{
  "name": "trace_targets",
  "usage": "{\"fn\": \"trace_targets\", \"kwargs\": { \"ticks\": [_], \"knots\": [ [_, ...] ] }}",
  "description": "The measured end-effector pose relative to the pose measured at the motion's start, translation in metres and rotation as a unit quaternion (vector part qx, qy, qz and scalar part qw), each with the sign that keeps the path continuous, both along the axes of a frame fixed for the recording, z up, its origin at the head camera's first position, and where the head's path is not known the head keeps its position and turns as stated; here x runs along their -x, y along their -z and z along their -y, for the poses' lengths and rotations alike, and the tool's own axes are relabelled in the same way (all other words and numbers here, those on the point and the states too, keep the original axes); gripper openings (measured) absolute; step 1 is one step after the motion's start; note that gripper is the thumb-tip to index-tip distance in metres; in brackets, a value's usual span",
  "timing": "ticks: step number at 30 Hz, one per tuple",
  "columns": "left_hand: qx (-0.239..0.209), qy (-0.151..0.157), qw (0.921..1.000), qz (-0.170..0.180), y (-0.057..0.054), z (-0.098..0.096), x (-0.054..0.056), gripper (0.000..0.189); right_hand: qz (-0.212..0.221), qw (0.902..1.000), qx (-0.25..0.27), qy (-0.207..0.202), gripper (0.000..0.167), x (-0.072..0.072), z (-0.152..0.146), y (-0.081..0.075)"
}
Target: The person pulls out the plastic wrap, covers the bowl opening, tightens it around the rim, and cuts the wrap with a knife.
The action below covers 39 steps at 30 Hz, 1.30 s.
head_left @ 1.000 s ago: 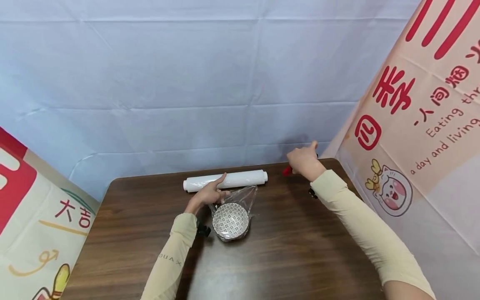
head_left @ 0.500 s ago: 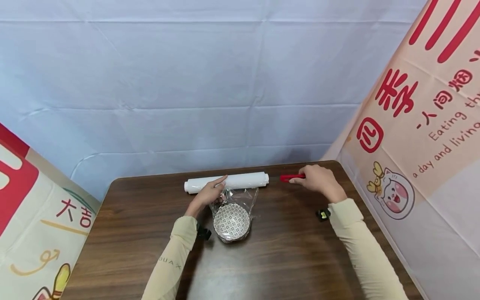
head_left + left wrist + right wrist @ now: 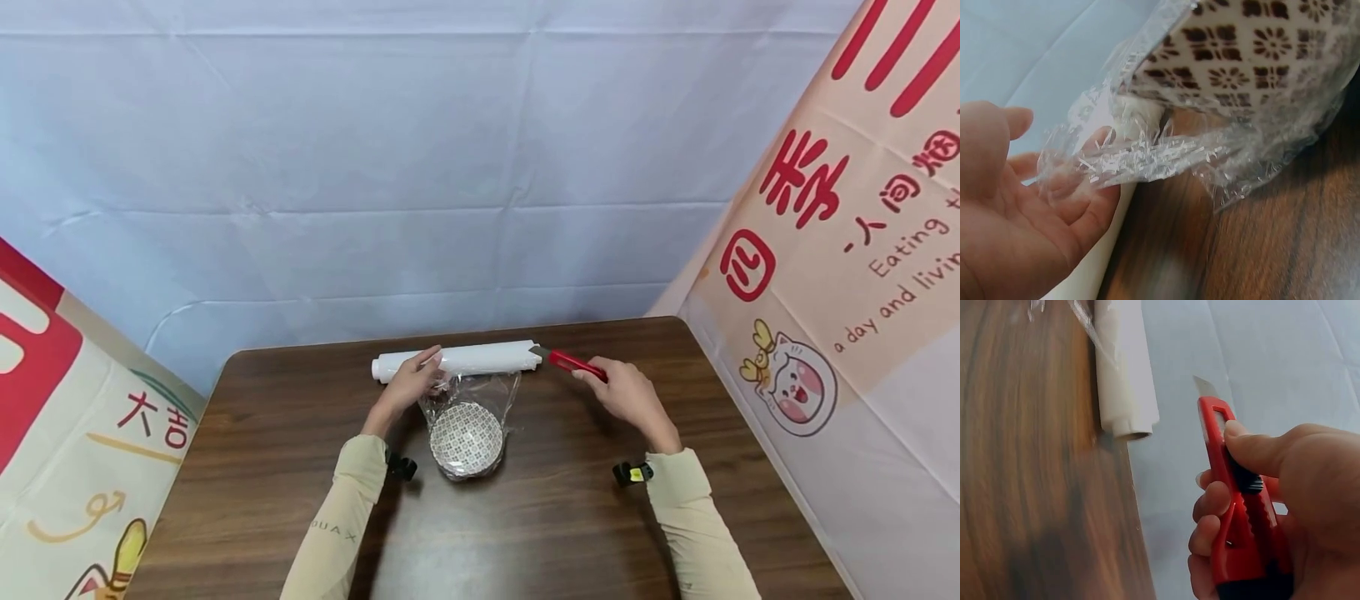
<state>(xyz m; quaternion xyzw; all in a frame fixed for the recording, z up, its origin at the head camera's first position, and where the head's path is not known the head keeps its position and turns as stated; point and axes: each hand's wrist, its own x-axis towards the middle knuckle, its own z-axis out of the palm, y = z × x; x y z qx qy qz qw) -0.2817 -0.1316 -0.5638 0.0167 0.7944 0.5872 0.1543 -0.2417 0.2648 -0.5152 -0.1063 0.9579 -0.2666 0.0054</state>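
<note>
A round dish [image 3: 467, 439] with a brown-and-white pattern, wrapped in clear plastic film [image 3: 1166, 153], sits mid-table. Behind it lies a white roll of cling film [image 3: 480, 358], and loose film stretches between the two. My left hand [image 3: 408, 385] is at the left part of the roll; in the left wrist view its thumb stands apart and the loosely bent fingers touch the crumpled film. Gripped in my right hand [image 3: 628, 400] is a red utility knife [image 3: 1235, 500], its blade out and the thumb on its black slider. The blade tip points at the roll's right end.
The brown wooden table [image 3: 555, 533] ends at its back edge just behind the roll. A pale cloth backdrop [image 3: 360, 167] hangs behind it, and a printed cloth [image 3: 795, 375] hangs along the right side.
My right hand has moved from the back right corner toward the roll, bringing the red knife with it, blade now out by the roll's end. The left hand has shifted only slightly.
</note>
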Motion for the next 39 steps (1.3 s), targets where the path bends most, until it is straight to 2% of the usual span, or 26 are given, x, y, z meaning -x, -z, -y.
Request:
{"fn": "trace_targets", "kwargs": {
  "ticks": [6,10,18,24,30,39],
  "knots": [
    [-0.014,-0.015,0.9998,0.007,0.0,0.006,-0.008,0.059,0.021,0.9982,0.055,0.014,0.032,-0.012,0.006,0.01],
    [-0.023,-0.037,0.999,0.001,0.0,0.011,-0.016,0.061,0.023,0.9956,0.086,0.032,0.032,-0.018,0.009,0.015],
    [-0.015,-0.06,0.998,-0.01,-0.003,0.017,-0.03,0.062,0.048,0.9903,0.122,0.047,0.032,-0.027,0.011,0.023],
    [-0.022,-0.079,0.9966,-0.006,0.004,0.02,-0.038,0.064,0.073,0.9844,0.152,0.049,0.032,-0.034,0.013,0.032],
    [-0.051,-0.087,0.9949,0.01,0.014,0.023,-0.056,0.064,0.076,0.9827,0.163,0.043,0.03,-0.042,0.013,0.036],
    [-0.06,-0.082,0.9941,0.038,0.019,0.021,-0.087,0.066,0.089,0.9775,0.186,0.045,0.027,-0.051,0.013,0.044]
  ]
}}
